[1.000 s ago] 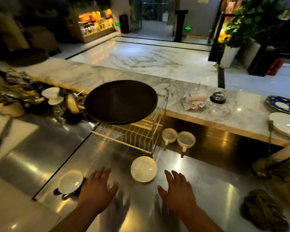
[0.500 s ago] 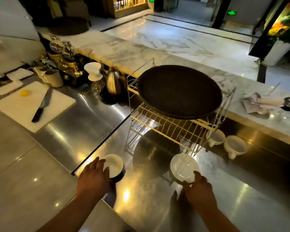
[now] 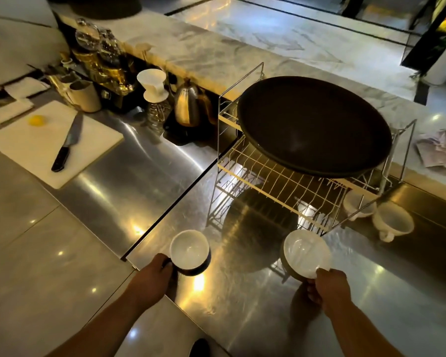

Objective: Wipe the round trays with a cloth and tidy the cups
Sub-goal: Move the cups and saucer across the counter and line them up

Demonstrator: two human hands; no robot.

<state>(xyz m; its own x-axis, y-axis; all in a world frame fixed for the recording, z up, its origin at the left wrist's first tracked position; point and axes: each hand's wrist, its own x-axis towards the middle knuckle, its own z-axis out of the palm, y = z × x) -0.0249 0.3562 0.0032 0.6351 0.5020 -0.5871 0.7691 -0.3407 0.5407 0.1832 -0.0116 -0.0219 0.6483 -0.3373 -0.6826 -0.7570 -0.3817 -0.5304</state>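
Note:
My left hand [image 3: 156,275] grips the handle of a cup [image 3: 189,251], dark outside and white inside, held upright just above the steel counter. My right hand [image 3: 328,287] pinches the near rim of a white saucer [image 3: 305,252], tilted up off the counter. A dark round tray [image 3: 312,124] lies on top of the wire dish rack [image 3: 273,181] behind them. Two white cups [image 3: 393,222] sit on the counter to the right of the rack.
A white cutting board [image 3: 36,150] with a knife [image 3: 66,145] and a small yellow piece lies at left. A kettle [image 3: 187,108], a pour-over dripper [image 3: 152,85] and glassware stand along the marble bar [image 3: 198,60]. Crumpled paper [image 3: 438,148] lies at far right.
Both hands came down from hovering open and took hold: the left on the cup's handle, the right on the saucer's rim, which now tilts up. The view swung left and down.

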